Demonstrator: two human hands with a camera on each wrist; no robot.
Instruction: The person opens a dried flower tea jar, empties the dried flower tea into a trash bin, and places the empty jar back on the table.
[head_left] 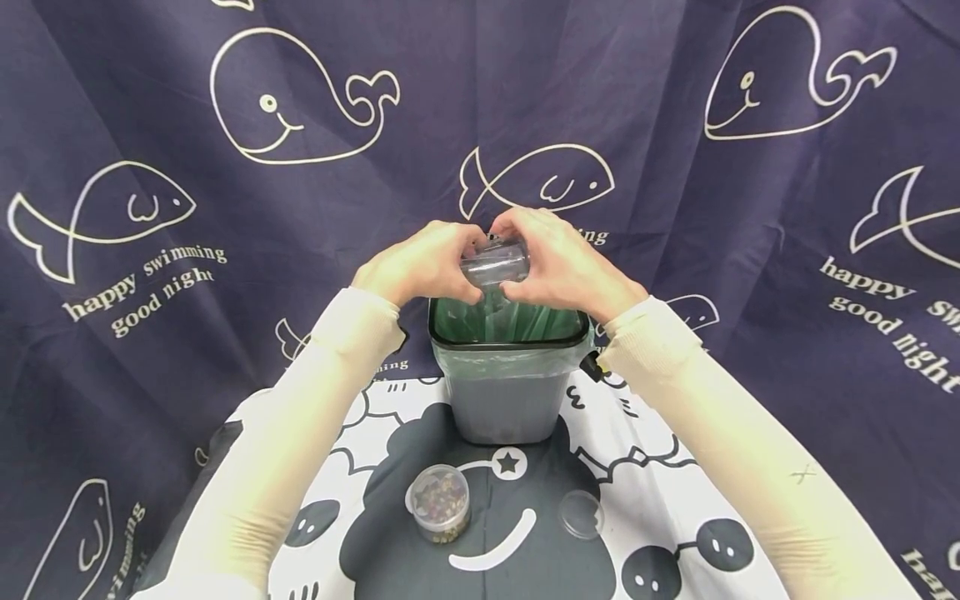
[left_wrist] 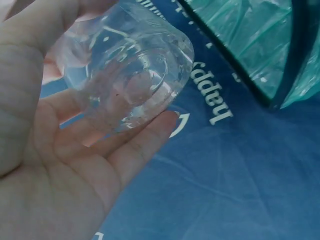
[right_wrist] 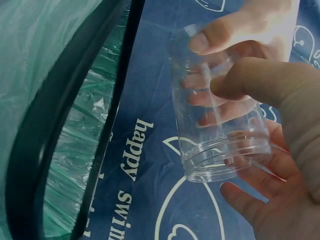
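A clear plastic jar (head_left: pixel 497 263) lies on its side in the air above the trash bin, held between both hands. My left hand (head_left: pixel 429 262) grips its base end, thumb on the near side and fingers behind. My right hand (head_left: pixel 561 262) grips the threaded mouth end, which has no lid on it. Through the transparent wall of the jar (right_wrist: pixel 212 115) the left hand's fingers show, and I see nothing inside. Below stands a grey trash bin (head_left: pixel 506 408) with a black rim and a green liner (head_left: pixel 517 321).
On the cartoon-print cloth (head_left: pixel 480 500) stands a clear round container (head_left: pixel 439 504) with small mixed brownish and greenish pieces in it. To its right lies a clear round lid (head_left: pixel 581 514). A dark blue printed curtain (head_left: pixel 420 83) hangs behind the bin.
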